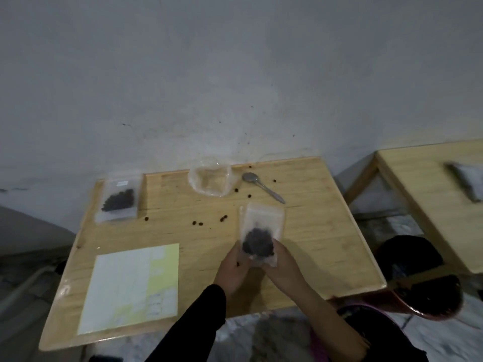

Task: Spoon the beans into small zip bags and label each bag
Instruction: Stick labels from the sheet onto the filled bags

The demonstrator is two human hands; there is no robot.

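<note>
A small clear zip bag (261, 226) with dark beans in its lower part stands upright above the table's front middle. My left hand (232, 267) grips its lower left side and my right hand (285, 265) grips its lower right side. Another filled zip bag (119, 202) with a white label lies flat at the table's back left. A metal spoon (262, 186) lies at the back right, beside a crumpled clear plastic bag (210, 180). Several loose beans (223, 218) are scattered on the wood. A sheet of labels (130, 287) lies at the front left.
The wooden table (326, 244) stands against a grey wall. A second wooden table (418, 194) stands to the right with a blurred packet (466, 185) on it. A dark round stool (428, 296) sits between the tables.
</note>
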